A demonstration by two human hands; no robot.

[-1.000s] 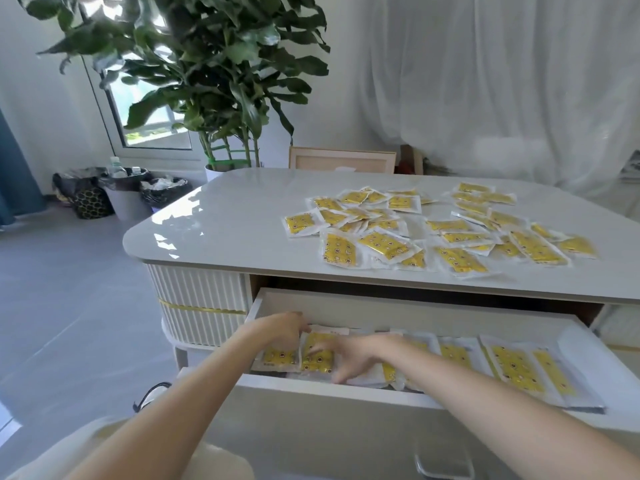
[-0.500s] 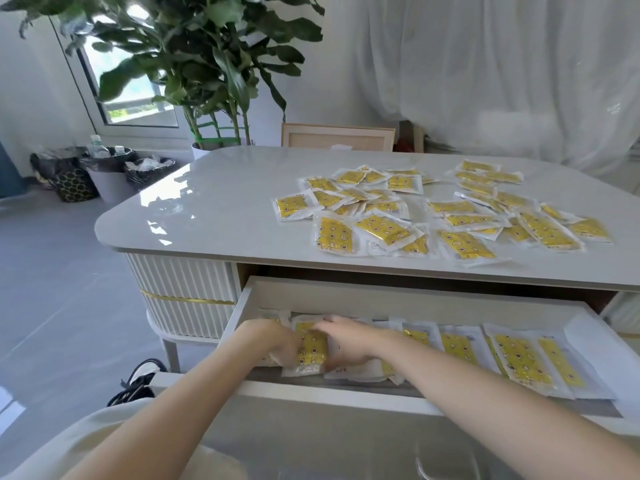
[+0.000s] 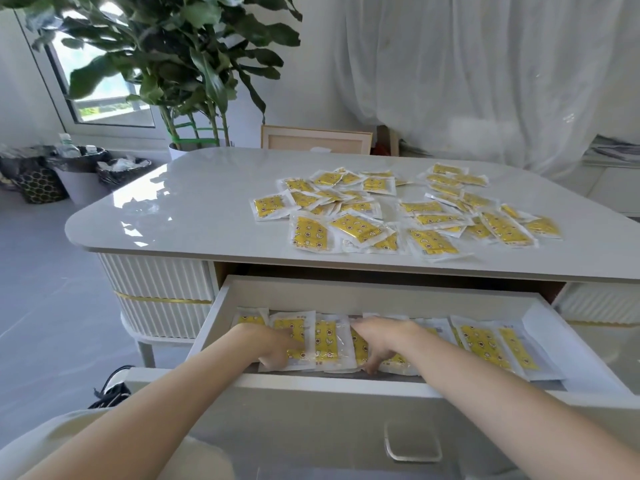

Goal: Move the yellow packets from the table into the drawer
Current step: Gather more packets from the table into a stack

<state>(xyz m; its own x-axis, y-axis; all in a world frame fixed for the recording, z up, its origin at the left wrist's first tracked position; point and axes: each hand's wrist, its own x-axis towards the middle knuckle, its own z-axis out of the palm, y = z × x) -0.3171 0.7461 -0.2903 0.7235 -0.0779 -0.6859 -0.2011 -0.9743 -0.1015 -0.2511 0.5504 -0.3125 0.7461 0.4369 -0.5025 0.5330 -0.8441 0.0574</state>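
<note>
1. Drawer (image 3: 346, 292) pulled open under the front edge of the table (image 3: 194, 209); handle (image 3: 412, 445) on the drawer front.
2. Row of packets in drawer (image 3: 485, 344) runs from the left wall to past mid, lying flat, overlapping side to side, long side front to back.
3. White sheet (image 3: 571, 341) lies at the drawer's right end, just beside the last packet.
4. Left hand (image 3: 273, 344) palm down in the drawer's left part, fingers spread and pressing on the second packet from the left; not clamped on anything.
5. Right hand (image 3: 381, 341) palm down near the drawer's middle, fingers curled over the near edges of packets there; cannot tell if it grips one.
6. Hands apart, one packet showing between them.
7. Loose packets on table (image 3: 360, 228) scattered on the right half of the top, many overlapping; two rough clusters, one mid, one toward the right edge. Nearest ones sit close to the front edge above the drawer.
8. Left half of the tabletop bare and glossy.
9. Plant (image 3: 180, 64) behind the table's back left corner; bins (image 3: 83, 168) on the floor left of it; white curtain (image 3: 485, 71) behind the right side; frame (image 3: 315, 140) leaning behind the back edge.
</note>
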